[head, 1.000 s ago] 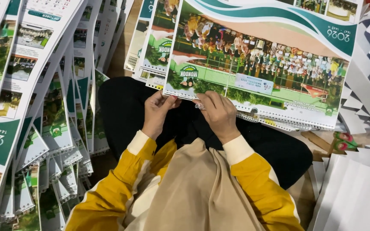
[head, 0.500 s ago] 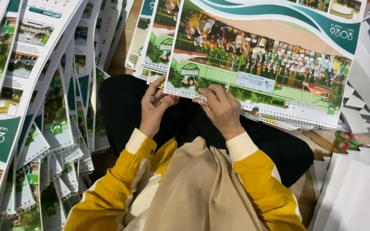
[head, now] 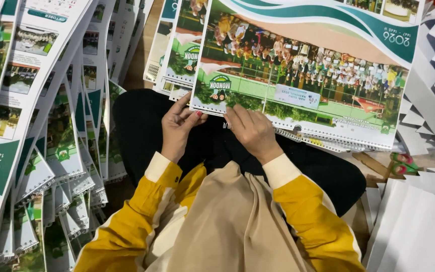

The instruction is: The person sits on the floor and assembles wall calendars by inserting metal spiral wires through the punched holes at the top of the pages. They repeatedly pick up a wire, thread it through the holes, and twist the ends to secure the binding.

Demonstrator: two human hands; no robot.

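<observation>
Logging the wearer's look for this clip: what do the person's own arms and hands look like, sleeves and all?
Both arms wear mustard-yellow sleeves ending in cream cuffs. The left sleeve also shows a cream stripe along it; the right sleeve looks plain yellow. The left hand and right hand are bare, no gloves; the left thumbnail looks painted red. No rings or watch visible.

Two hands are seen: left hand (head: 177, 128), right hand (head: 250, 131). One top calendar (head: 303, 70) is counted; dozens of calendars (head: 41, 151) are fanned at left, exact number untellable. One pair of scissors (head: 401, 163).

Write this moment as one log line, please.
left hand: touches calendar edge | right hand: on calendar binding | beside: calendar stacks
</observation>
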